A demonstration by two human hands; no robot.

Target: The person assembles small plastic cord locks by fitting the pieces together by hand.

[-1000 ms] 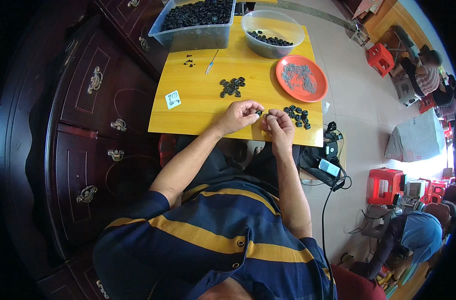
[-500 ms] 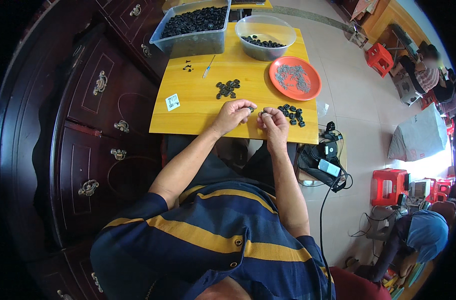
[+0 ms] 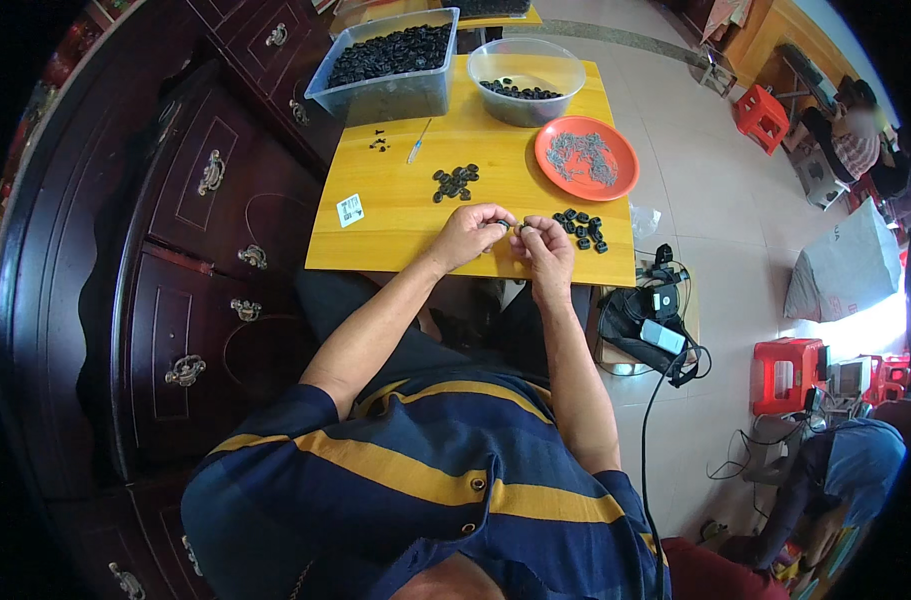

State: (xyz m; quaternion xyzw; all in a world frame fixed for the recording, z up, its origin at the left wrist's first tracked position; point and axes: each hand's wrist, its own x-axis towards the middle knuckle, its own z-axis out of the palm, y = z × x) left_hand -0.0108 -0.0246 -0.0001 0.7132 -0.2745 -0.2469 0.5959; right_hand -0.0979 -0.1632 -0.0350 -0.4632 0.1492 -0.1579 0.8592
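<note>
Over the near edge of the yellow table, my left hand [image 3: 469,236] pinches a small black oval piece [image 3: 502,223] between thumb and fingers. Close beside it, my right hand [image 3: 547,252] is closed in a pinch too, with a bit of something dark at its fingertips, too small to name. The fingertips of both hands nearly meet. Beyond my left hand lies a loose cluster of black oval pieces [image 3: 455,183]. Another group of black pieces [image 3: 582,230] sits just right of my right hand.
On the table [image 3: 375,240] are a clear bin [image 3: 395,95] and a round tub [image 3: 528,105] of black pieces, an orange plate [image 3: 628,175] of small grey metal pieces, a thin screwdriver-like tool [image 3: 415,150] and a white label [image 3: 349,210]. Drawers [image 3: 200,270] stand left; two people sit right.
My fingertips have come closer together, the left hand's piece now nearly touching the right fingertips. The whole view has shifted slightly.
</note>
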